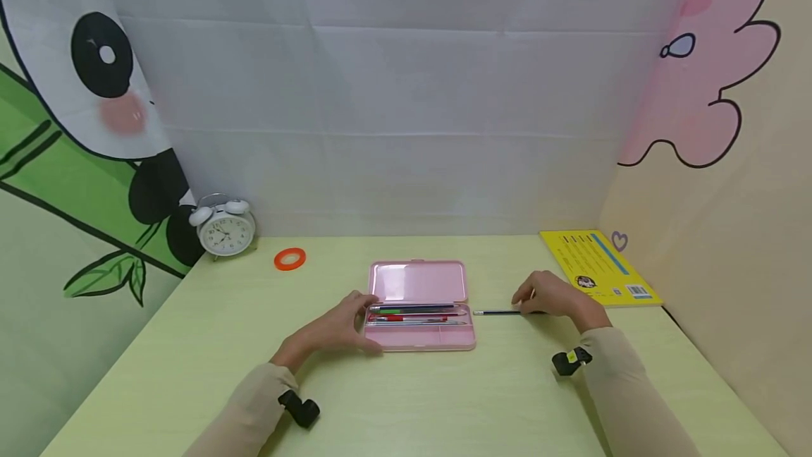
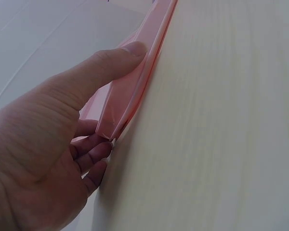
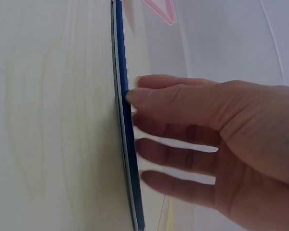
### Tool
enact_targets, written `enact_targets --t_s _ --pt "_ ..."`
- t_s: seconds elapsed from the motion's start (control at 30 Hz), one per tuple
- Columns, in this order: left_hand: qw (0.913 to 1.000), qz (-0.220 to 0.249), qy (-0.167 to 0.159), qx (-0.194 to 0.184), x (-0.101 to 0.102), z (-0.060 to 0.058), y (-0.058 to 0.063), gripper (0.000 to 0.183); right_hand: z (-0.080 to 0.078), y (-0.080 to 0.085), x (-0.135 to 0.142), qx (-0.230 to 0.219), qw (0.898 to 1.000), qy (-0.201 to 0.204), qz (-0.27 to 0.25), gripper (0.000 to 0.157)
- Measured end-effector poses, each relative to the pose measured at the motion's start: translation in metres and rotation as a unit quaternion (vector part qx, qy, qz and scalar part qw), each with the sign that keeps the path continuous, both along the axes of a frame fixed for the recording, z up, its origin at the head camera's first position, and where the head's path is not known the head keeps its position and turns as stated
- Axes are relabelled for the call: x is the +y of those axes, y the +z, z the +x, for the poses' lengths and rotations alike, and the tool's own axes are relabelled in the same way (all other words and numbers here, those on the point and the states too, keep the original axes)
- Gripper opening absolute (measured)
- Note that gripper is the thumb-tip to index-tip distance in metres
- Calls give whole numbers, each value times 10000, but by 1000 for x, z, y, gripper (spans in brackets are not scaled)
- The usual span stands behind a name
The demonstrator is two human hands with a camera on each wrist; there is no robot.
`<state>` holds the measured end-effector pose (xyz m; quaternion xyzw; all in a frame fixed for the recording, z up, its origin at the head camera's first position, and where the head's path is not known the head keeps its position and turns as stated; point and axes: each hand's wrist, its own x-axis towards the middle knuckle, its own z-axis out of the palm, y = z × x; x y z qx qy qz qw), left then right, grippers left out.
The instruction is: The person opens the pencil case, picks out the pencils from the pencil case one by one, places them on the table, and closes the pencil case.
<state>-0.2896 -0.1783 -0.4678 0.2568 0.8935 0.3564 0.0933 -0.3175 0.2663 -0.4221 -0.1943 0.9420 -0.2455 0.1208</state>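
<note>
An open pink pencil case lies on the table with its lid folded back. Several pencils and pens, dark, green and red, lie lengthwise inside. My left hand grips the case's left end; in the left wrist view the thumb presses its front side and the fingers bend around the corner. Right of the case, a dark blue pencil with a pale end lies along the table. My right hand pinches it from above, thumb tip on its near side, the other fingertips along its upper edge.
A white twin-bell alarm clock stands at the back left. An orange ring, like a roll of tape, lies near it. A yellow book is at the back right, beyond my right hand. A pale curtain hangs behind the table.
</note>
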Motion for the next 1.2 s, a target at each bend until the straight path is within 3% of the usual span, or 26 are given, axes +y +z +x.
enact_targets --t_s 0.23,0.53,0.73,0.93,1.2 --pt "10000 -42 0 20 0 2 2 95 1 5 -17 659 9965 154 -499 18" --pt "9999 116 -69 43 -1 0 2 96 8 5 -78 1185 9850 1015 -734 14" --pt "9997 186 -104 69 -2 1 0 96 8 8 -119 1353 9783 1510 -431 11" --pt "9998 184 -100 50 -3 1 0 96 7 17 -151 1926 9622 1922 103 11" --pt "9999 156 -49 -19 -3 1 -1 96 3 13 -172 1807 9645 1824 625 13"
